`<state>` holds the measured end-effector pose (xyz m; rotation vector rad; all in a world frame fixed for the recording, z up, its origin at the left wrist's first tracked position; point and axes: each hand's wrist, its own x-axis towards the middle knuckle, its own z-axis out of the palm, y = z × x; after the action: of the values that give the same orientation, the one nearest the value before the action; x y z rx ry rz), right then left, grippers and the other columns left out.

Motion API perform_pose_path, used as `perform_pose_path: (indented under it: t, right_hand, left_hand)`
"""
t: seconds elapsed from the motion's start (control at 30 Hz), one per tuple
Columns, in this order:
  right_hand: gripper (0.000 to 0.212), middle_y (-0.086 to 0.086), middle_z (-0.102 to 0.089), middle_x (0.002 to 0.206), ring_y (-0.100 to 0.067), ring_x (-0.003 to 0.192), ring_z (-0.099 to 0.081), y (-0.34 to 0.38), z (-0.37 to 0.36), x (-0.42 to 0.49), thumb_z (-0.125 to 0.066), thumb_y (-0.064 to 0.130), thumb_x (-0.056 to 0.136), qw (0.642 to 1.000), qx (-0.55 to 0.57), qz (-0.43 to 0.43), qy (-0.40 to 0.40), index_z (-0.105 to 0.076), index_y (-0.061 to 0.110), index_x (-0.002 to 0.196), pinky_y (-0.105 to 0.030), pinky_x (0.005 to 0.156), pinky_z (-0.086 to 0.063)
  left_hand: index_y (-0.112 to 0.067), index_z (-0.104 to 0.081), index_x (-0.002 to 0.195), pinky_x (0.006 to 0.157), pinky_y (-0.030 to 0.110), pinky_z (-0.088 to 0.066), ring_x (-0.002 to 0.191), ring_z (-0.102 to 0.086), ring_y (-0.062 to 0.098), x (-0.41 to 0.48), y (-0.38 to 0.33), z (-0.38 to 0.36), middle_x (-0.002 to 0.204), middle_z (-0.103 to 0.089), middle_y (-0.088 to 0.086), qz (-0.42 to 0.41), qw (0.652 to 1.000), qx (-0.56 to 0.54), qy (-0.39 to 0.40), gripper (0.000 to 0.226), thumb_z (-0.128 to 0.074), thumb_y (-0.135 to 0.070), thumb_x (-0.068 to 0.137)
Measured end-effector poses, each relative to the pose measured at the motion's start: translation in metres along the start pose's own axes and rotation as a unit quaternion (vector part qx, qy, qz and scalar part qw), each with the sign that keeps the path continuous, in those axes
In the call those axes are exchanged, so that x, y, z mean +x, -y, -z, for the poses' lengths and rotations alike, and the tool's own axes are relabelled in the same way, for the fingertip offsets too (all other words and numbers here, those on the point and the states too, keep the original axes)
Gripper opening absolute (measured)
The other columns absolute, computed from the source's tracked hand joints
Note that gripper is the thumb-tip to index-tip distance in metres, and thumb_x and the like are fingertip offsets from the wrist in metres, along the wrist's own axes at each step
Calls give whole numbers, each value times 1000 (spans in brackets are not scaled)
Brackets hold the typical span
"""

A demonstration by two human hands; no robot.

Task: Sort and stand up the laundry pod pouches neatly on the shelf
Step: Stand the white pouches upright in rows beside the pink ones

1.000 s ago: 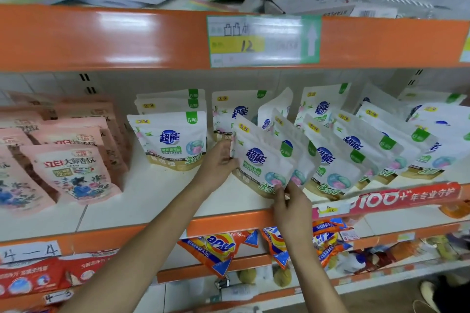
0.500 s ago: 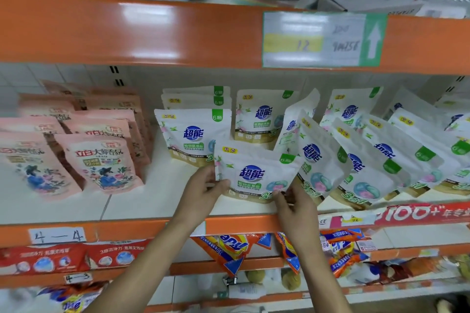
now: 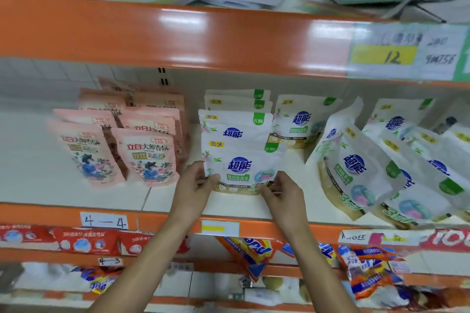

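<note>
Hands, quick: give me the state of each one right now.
Left hand: closed on the lower left corner of the white laundry pod pouch with blue logo.
Right hand: closed on the same pouch's lower right corner.

You are reaching both bare forearms up and forward from the bottom of the view, converging toward the middle. Your left hand (image 3: 197, 184) is pinching with thumb on the near side and fingers curled behind, wrist slightly bent inward. Your right hand (image 3: 281, 192) is mirroring it, thumb and fingertips (image 3: 262, 187) closed in a pinch, knuckles facing you. The two hands are sitting level, near each other but not touching.
</note>
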<state>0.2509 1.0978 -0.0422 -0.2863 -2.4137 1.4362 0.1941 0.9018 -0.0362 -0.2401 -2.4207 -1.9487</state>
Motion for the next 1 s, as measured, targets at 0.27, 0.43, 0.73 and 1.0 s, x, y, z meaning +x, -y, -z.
perform_pose_path:
  t: [0.27, 0.43, 0.73, 1.0]
  right_hand:
    - [12, 10, -67, 83, 6, 76, -62, 2, -16, 19, -68, 16, 87, 1000, -2, 5, -3, -61, 17, 96, -7, 59, -45]
    - [13, 9, -65, 84, 4, 74, -60, 1, -19, 26, -68, 18, 87, 1000, -19, 1, -16, -61, 16, 98, -4, 59, -43]
    - [16, 7, -66, 89, 3, 76, -60, 0, -22, 31, -67, 19, 89, 999, -19, -9, -24, -62, 12, 102, -3, 59, -43]
    - [23, 17, -61, 88, 5, 78, -60, -1, -25, 22, -66, 14, 88, 1000, 7, -16, -23, -60, 13, 110, -3, 63, -44]
  left_hand:
    - [-13, -64, 106, 69, 6, -45, 95, -65, 16, 18, 1, 6, 106, -69, 4, 3, 999, 22, -29, 18, -65, -10, 88]
    - [-12, -62, 102, 65, 5, -45, 92, -65, 14, 25, 1, 3, 103, -69, 5, 13, 999, 18, -37, 15, -65, -7, 88]
    - [-13, -62, 106, 73, 14, -47, 96, -65, 11, 31, 0, -1, 104, -69, -2, 32, 999, 5, -41, 17, -64, -10, 89]
    - [-22, -59, 116, 92, 23, -50, 105, -63, 5, 14, 5, -6, 114, -67, -7, 48, 998, -42, -24, 28, -64, -12, 90]
